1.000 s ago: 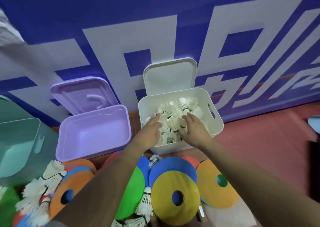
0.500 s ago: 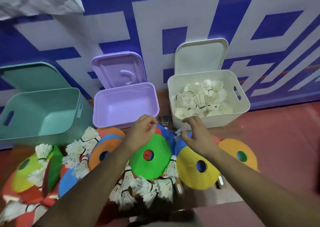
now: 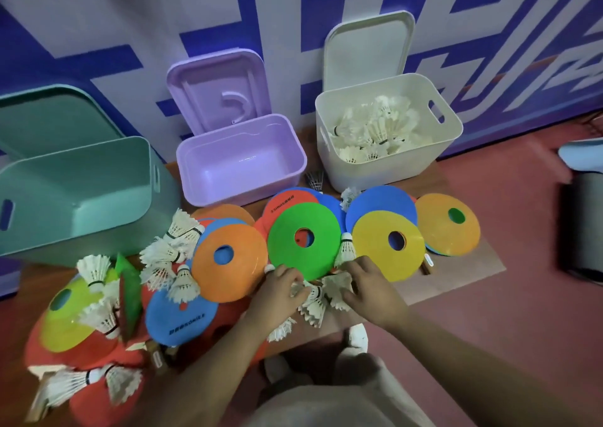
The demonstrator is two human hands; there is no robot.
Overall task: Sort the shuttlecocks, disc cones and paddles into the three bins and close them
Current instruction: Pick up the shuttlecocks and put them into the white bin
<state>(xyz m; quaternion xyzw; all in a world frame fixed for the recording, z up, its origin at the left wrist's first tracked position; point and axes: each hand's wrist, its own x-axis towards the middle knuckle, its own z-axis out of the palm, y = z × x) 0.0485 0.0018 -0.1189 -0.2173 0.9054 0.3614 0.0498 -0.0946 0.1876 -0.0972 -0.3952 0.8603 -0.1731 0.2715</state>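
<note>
Three open bins stand along the wall: a teal bin [image 3: 81, 178] at left, a purple bin [image 3: 241, 132] in the middle, and a white bin [image 3: 453, 123] at right holding several white shuttlecocks [image 3: 375, 129]. Coloured disc cones lie spread on the floor in front, among them a green cone [image 3: 287, 250], an orange cone [image 3: 241, 263] and a yellow cone [image 3: 375, 247]. My left hand [image 3: 280, 291] and my right hand [image 3: 368, 288] close around a cluster of shuttlecocks [image 3: 315, 302] just below the green cone. More loose shuttlecocks [image 3: 169, 253] lie at left. Paddle handles [image 3: 156, 358] poke out under cones.
Each bin's lid leans open against the blue and white wall behind it. A dark box [image 3: 584, 224] stands at the right edge on the red floor. My knee and a white shoe [image 3: 357, 335] are below my hands. A brown mat [image 3: 463, 273] lies under the cones.
My hands left the white bin, dropped back over the cones and now gather shuttlecocks below the green cone. The view tilted down and left, bringing the teal bin in.
</note>
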